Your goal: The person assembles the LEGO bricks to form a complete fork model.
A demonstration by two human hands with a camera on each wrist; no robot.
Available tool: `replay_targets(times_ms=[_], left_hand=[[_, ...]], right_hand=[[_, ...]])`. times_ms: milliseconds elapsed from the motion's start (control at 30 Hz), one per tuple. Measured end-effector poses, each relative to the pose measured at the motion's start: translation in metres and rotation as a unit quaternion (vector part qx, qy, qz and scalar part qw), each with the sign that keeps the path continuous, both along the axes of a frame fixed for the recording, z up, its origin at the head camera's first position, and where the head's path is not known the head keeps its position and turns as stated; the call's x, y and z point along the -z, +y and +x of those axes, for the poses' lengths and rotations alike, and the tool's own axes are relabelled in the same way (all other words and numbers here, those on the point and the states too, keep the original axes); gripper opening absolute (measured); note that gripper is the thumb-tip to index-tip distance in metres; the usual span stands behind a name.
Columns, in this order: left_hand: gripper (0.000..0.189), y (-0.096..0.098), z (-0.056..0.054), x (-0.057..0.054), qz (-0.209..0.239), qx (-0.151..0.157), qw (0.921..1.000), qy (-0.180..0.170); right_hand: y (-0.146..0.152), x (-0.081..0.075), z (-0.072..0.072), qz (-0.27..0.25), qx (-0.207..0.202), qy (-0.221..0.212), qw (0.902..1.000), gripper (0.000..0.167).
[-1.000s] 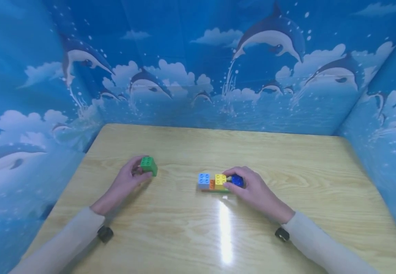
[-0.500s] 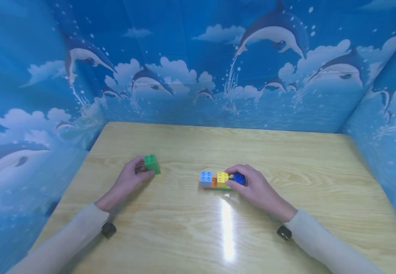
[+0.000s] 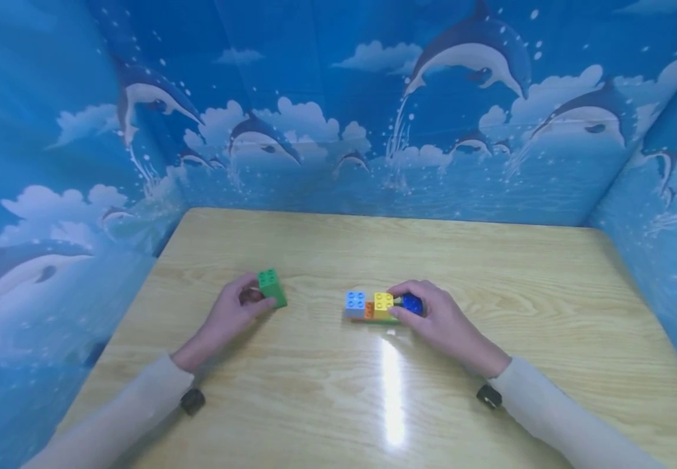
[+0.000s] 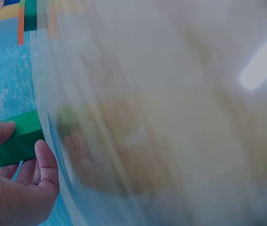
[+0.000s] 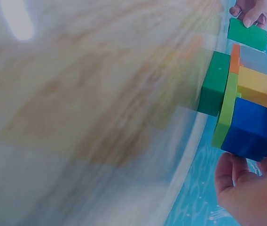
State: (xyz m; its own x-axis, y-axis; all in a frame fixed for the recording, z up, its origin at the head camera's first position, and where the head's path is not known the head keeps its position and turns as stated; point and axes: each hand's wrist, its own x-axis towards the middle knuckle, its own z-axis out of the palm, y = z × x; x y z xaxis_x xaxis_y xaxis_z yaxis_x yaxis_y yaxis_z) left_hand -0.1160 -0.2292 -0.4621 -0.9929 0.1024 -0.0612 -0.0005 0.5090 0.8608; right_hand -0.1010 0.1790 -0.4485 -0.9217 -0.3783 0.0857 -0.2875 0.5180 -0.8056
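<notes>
My left hand [image 3: 233, 314] grips a tall green building block [image 3: 273, 288], studs up, between thumb and fingers; it stands close over the table, left of the block assembly. My right hand [image 3: 437, 319] grips the right part of that assembly, with its thumb at the yellow block [image 3: 382, 306] and its fingertips by the dark blue block [image 5: 250, 128]. A light blue block [image 3: 355, 305] sits at the assembly's left end. Under these blocks, in the right wrist view, lie a thin orange plate [image 5: 235, 58] and a lime plate [image 5: 226, 113], with a green block [image 5: 215, 84] below them.
The wood-grain table [image 3: 291, 404] spreads around both hands and shows a bright light reflection in front of the assembly. A blue dolphin-print curtain [image 3: 327, 130] closes in the back and both sides.
My left hand has carried the green block a little to the right, closer to the assembly. My right hand keeps its hold on the assembly, and the head view has shifted slightly.
</notes>
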Motion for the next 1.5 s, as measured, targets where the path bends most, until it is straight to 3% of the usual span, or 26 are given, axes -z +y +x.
replay_targets(times_ms=[333, 500, 1000, 1500], left_hand=[[0.046, 0.024, 0.019, 0.001, 0.032, 0.005, 0.9995, 0.004], [0.043, 0.036, 0.028, 0.003, 0.039, 0.028, 0.9988, 0.004], [0.042, 0.074, 0.047, 0.006, 0.075, 0.082, 0.9927, -0.045], [0.046, 0.123, 0.061, 0.009, 0.100, 0.156, 0.9820, -0.036]], right_hand=[[0.002, 0.000, -0.001, -0.005, 0.004, -0.006, 1.0000, 0.035], [0.002, 0.000, -0.001, -0.003, 0.003, -0.005, 1.0000, 0.035], [0.001, 0.001, -0.001, -0.014, 0.000, -0.015, 0.9998, 0.036], [0.001, 0.000, -0.001, -0.010, 0.000, -0.012, 0.9999, 0.035]])
